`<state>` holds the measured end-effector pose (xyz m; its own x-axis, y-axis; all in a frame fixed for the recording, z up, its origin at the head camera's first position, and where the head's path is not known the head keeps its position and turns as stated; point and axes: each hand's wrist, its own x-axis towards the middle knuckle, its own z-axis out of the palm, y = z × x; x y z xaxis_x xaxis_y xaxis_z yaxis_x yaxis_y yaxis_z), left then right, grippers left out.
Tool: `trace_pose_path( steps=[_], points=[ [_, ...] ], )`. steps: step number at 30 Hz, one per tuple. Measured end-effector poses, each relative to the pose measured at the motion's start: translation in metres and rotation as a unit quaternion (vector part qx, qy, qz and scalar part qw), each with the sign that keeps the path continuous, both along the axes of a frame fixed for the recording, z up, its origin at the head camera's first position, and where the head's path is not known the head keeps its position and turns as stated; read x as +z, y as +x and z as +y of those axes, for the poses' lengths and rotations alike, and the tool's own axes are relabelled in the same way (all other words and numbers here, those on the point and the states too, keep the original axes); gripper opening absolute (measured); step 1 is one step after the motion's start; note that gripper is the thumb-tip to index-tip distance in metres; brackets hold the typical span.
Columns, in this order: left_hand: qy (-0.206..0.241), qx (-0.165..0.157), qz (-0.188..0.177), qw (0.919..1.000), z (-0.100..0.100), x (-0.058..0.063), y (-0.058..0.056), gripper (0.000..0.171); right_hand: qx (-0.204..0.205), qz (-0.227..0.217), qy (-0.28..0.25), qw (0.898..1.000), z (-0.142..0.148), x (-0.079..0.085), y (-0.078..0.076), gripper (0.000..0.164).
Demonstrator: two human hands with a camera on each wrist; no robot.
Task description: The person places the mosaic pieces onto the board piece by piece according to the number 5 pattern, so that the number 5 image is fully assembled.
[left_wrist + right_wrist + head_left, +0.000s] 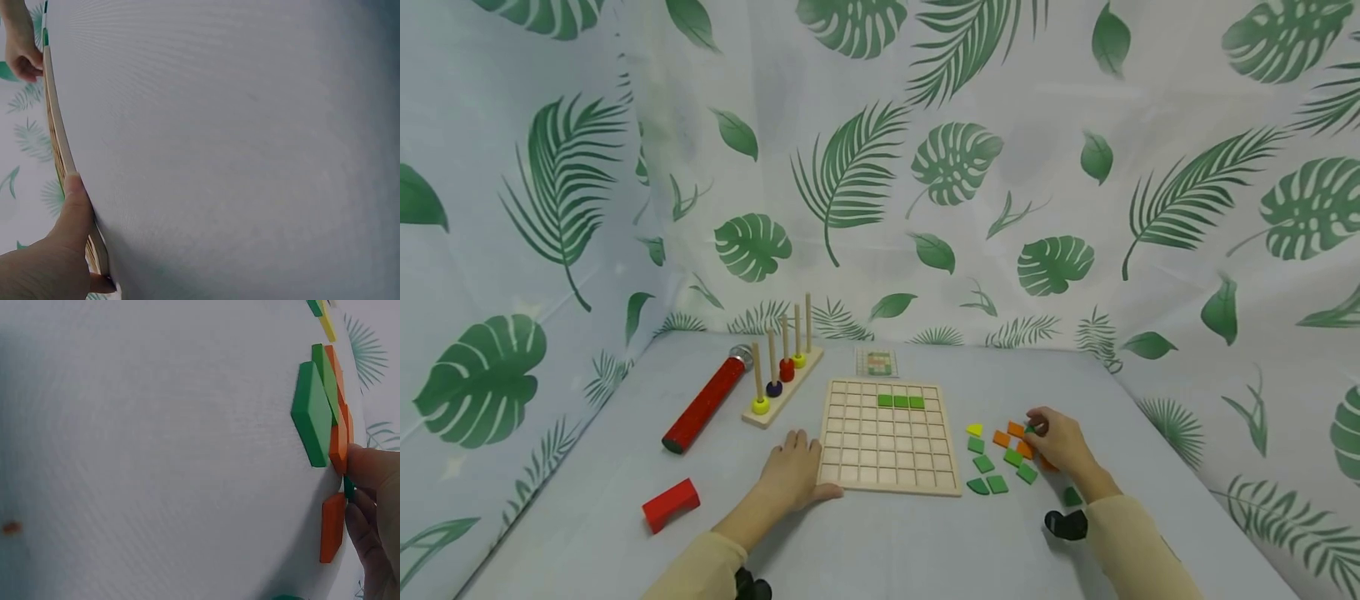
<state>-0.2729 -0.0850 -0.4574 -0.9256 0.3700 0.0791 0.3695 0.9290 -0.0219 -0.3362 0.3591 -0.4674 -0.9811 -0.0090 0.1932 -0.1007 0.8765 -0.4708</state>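
Note:
A square wooden grid board lies on the table, with three light green square tiles in a row near its far side. My left hand rests at the board's near left corner. Its thumb lies against the front edge, and the other fingers extend along the left side. My right hand pinches a dark green tile between thumb and fingertips; its shape is mostly hidden. Around that hand lie loose orange tiles, green tiles and a yellow triangular tile.
Behind the board lies a small pattern card. To the left are a wooden peg stand with colored beads, a red microphone-like tube and a red block. Leaf-printed cloth walls stand at the back and sides.

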Motion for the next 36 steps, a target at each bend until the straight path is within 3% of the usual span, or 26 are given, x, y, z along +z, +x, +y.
trace_pose_path(
  steps=[6,11,19,25,31,36],
  points=[
    [-0.008,0.002,0.003,1.0,-0.002,0.002,-0.002,0.086,0.001,0.012,-0.017,1.0,-0.001,0.006,-0.005,0.038],
    [-0.004,0.003,0.001,1.0,-0.003,0.001,-0.003,0.087,0.02,0.037,-0.022,0.999,-0.019,0.015,-0.015,0.039],
    [0.006,0.004,-0.011,0.9999,-0.003,0.0,-0.002,0.087,0.054,0.052,-0.046,0.996,-0.072,0.011,-0.028,0.039],
    [0.003,0.002,-0.004,1.0,-0.003,-0.001,-0.001,0.087,0.101,0.082,-0.065,0.989,-0.113,0.002,-0.041,0.038],
    [0.004,0.004,-0.001,1.0,-0.004,-0.004,-0.003,0.088,0.147,0.075,-0.1,0.981,-0.154,0.0,-0.052,0.039],
    [-0.001,0.005,-0.007,1.0,-0.004,-0.005,-0.004,0.091,0.167,0.078,-0.091,0.979,-0.181,-0.004,-0.056,0.038]
  ],
)
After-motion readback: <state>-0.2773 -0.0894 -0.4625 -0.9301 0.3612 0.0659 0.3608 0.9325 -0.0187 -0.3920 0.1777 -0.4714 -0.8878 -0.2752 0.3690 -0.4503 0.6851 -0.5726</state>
